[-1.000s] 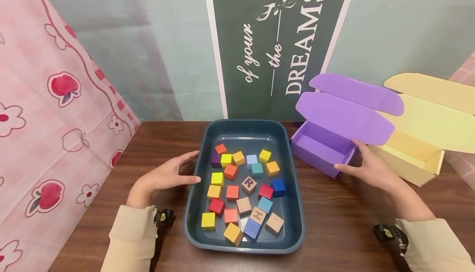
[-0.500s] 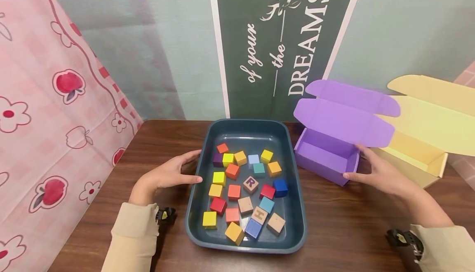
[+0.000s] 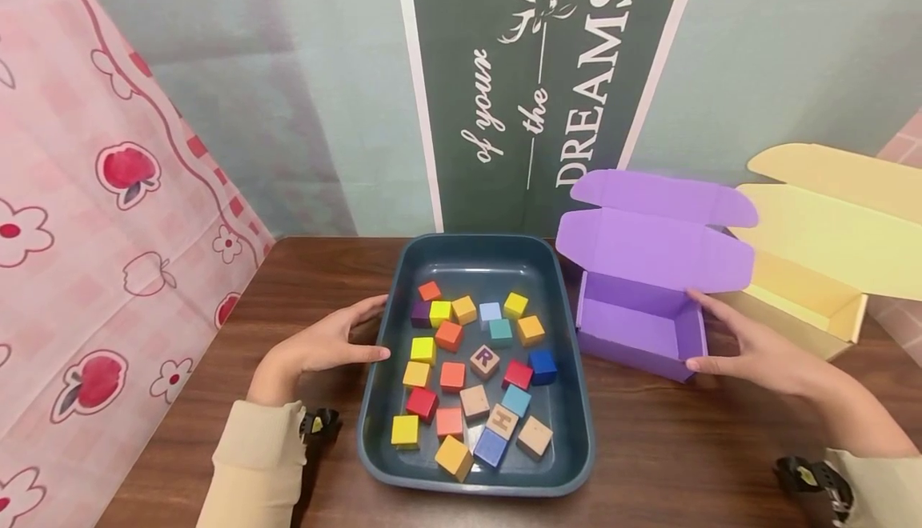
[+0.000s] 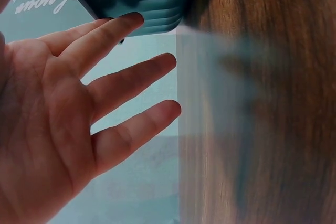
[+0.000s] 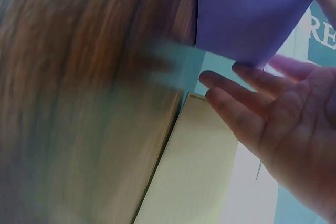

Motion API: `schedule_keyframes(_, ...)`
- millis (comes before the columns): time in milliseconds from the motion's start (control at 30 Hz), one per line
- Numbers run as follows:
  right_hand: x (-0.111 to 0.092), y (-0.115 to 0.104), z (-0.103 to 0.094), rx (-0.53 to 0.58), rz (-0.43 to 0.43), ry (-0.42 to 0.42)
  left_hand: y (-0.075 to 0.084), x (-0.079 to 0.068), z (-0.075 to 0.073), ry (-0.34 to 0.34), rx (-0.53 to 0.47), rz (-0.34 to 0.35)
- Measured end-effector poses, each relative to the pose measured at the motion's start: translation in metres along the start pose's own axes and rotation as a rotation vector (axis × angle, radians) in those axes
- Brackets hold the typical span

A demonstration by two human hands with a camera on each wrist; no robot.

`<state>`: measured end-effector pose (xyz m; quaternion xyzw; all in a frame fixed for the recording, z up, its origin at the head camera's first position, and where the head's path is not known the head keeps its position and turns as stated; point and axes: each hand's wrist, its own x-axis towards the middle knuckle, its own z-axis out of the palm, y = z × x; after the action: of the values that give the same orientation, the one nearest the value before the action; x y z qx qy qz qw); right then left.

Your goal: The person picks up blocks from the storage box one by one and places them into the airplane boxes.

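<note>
In the head view, my left hand [image 3: 320, 344] is at the left side of a dark blue tray [image 3: 475, 484], its thumb tip at the rim. Its fingers stretch out beside the tray wall in the left wrist view. Several coloured cubes lie in the tray, including a wooden one marked R [image 3: 485, 362] and one marked H [image 3: 502, 422]. My right hand [image 3: 756, 348] holds the right end of an open purple cardboard box [image 3: 634, 352], thumb at the front corner and forefinger at the back one. Inside, the purple box shows only its bare floor.
An open yellow cardboard box [image 3: 807, 320] stands behind my right hand, its lid raised. A printed cloth [image 3: 346, 112] hangs behind the brown wooden table [image 3: 324, 272]. On the left hangs a pink cloth [image 3: 144, 288] with apples and flowers.
The purple box has shifted right and towards me, turning so its front faces me more, and my right hand has moved along with it. My left hand and the tray keep their places.
</note>
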<state>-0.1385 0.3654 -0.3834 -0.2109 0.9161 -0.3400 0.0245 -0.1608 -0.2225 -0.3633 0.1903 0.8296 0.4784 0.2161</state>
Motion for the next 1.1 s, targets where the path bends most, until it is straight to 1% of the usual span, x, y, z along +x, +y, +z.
schedule_keyframes(167,-0.003,0.003,0.0,0.047,-0.066,-0.03,-0.002,0.0,0.0,0.001,0.0,0.007)
schedule_keyframes(267,-0.005,0.002,-0.001,0.077,-0.088,-0.053,-0.003,0.0,0.001,0.003,0.003,0.008)
schedule_keyframes(500,-0.007,0.0,-0.004,0.107,-0.157,-0.094,-0.003,0.0,0.001,-0.003,-0.006,0.018)
schedule_keyframes(667,-0.007,0.002,-0.006,0.149,-0.187,-0.122,-0.002,0.001,0.0,-0.01,-0.009,0.021)
schedule_keyframes(800,-0.006,0.003,-0.008,0.15,-0.199,-0.13,-0.002,0.002,-0.001,-0.011,-0.011,0.014)
schedule_keyframes(967,-0.005,0.003,-0.01,0.1,-0.177,-0.119,-0.001,0.003,-0.002,-0.023,-0.012,0.003)
schedule_keyframes(1100,-0.008,0.002,-0.015,0.026,-0.131,-0.059,0.001,0.004,-0.003,-0.046,-0.018,-0.005)
